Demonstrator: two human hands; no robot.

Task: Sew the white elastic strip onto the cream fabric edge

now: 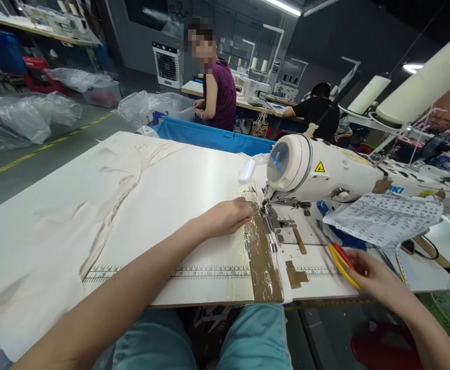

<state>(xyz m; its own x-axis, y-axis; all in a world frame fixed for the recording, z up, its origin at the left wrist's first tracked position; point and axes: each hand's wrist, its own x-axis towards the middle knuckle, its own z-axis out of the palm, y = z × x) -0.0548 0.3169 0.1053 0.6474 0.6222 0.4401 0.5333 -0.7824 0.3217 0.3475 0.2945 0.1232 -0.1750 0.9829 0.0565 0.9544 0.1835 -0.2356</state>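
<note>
My right hand (367, 272) grips a pair of scissors (342, 267) by its red and yellow handles, low over the table right of the needle. The blades point up and left and look smeared by motion. My left hand (232, 216) is closed over brown tape (262, 257), just left of the needle area of a white sewing machine (313, 164). Whatever its fingertips hold is hidden. A narrow white strip (284, 280) runs from the needle area to the table's front edge. Thin cream fabric (111, 218) lies rumpled on the left of the table.
Printed rulers (209, 272) mark the table's front. A paper sheet (387, 216) hangs on the machine, with thread cones (429, 82) behind. A blue cloth-sided bin (213, 136) stands beyond the table. Two people (221, 95) sit farther back. A green basket (448, 313) is at lower right.
</note>
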